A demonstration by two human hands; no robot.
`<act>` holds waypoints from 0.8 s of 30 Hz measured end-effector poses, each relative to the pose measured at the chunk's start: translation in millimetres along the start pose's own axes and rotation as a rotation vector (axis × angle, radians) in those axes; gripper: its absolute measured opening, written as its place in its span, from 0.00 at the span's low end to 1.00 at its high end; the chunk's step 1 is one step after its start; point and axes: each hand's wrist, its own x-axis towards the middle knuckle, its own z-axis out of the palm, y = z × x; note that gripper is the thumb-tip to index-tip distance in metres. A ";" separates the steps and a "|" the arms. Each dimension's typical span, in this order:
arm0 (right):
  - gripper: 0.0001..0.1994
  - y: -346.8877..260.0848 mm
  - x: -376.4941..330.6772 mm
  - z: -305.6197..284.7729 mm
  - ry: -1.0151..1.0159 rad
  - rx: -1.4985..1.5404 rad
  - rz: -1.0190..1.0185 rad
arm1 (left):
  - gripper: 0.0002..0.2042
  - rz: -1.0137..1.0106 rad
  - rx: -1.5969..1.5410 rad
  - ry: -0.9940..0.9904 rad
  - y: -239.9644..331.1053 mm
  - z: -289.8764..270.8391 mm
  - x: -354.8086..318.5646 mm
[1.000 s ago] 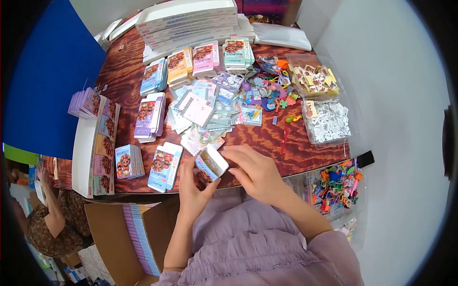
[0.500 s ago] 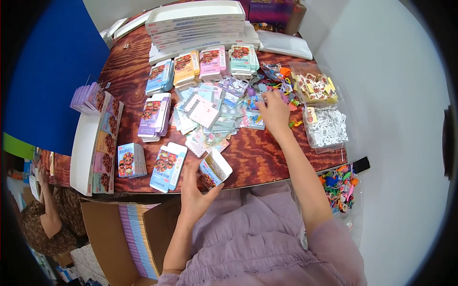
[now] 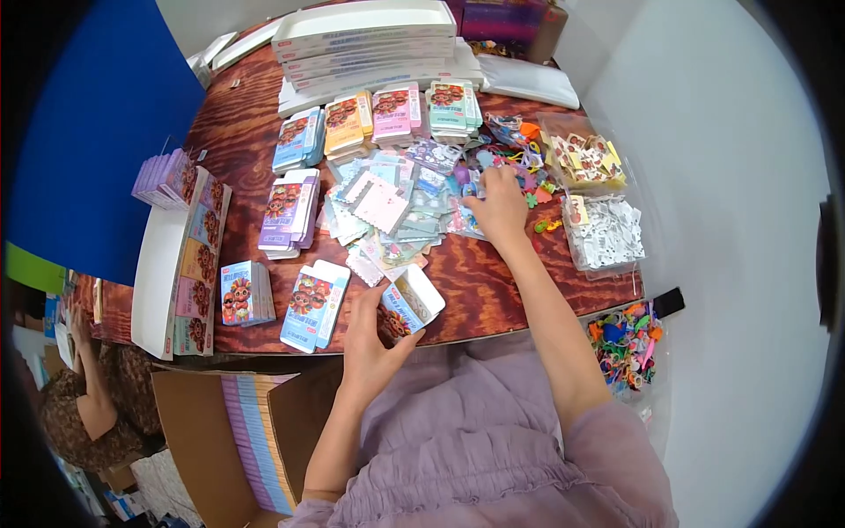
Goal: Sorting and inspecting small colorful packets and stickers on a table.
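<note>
Cardboard box in left hand, right hand out at the trinket pile

Cardboard, small and open-ended: the little carton (image 3: pixel 409 306) is sitting at the near edge of the worktop (image 3: pixel 493 282), its long axis running diagonally, open flap pointing up-right and away from the body. Left hand (image 3: pixel 374 339) is gripping it from below, fingers curled round the lower end, thumb on the side. Right hand (image 3: pixel 500 207) is reaching well away, up and right of the carton, fingers bent down onto the colourful small trinkets (image 3: pixel 519 163) at the edge of the loose sticker sheets (image 3: pixel 387 207); whether it is pinching one, cannot tell. So the left hand is nearer the carton by far. Flat cartons (image 3: pixel 312 304) are lying just left; stacked packs (image 3: pixel 392 113) farther back. Clear tubs (image 3: pixel 607 233) are sitting right.
</note>
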 end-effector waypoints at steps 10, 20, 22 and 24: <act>0.11 -26.0 -65.5 -93.3 -0.732 1.053 0.302 | 0.36 0.158 0.377 0.011 -1.3 -1.0 12.6; 0.13 -60.7 -86.9 -100.1 -0.616 0.414 -0.289 | 0.37 0.209 0.323 -0.067 7.8 3.6 6.7; 0.20 -75.7 -88.6 -103.9 -0.541 0.433 -0.139 | 0.37 0.190 0.301 -0.046 6.0 4.7 5.6; 0.21 -78.1 -111.6 -87.4 -0.371 0.403 -0.319 | 0.37 0.176 0.277 -0.032 7.1 6.5 5.0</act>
